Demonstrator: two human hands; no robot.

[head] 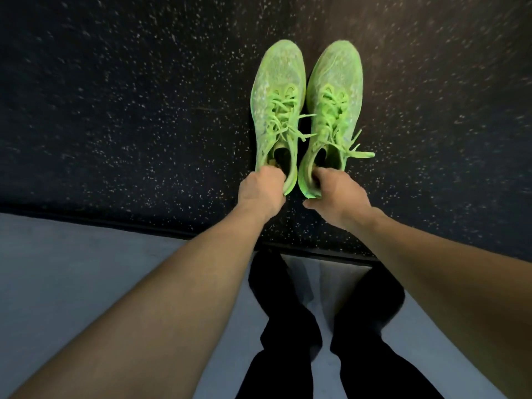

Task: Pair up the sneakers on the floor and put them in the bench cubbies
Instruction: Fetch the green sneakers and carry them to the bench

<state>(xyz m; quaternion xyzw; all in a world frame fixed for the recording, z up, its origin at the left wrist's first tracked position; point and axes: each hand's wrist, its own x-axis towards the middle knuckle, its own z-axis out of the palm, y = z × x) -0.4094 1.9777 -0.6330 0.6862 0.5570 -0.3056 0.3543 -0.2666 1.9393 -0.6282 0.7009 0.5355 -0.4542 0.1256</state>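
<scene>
1. Dark speckled floor point(115, 110) is filling the top of the view, and a pale grey floor point(72, 269) is lying along its near edge.
2. Two bright green sneakers are sitting side by side on the dark floor, toes pointing away: the left sneaker point(277, 90) and the right sneaker point(335, 87), almost touching.
3. Two hands are reaching down. The left hand point(262, 191) is curling round the left sneaker's heel. The right hand point(339, 194) is pinching the right sneaker's heel.
4. Two legs in black trousers point(288, 326) are standing on the grey floor.
</scene>
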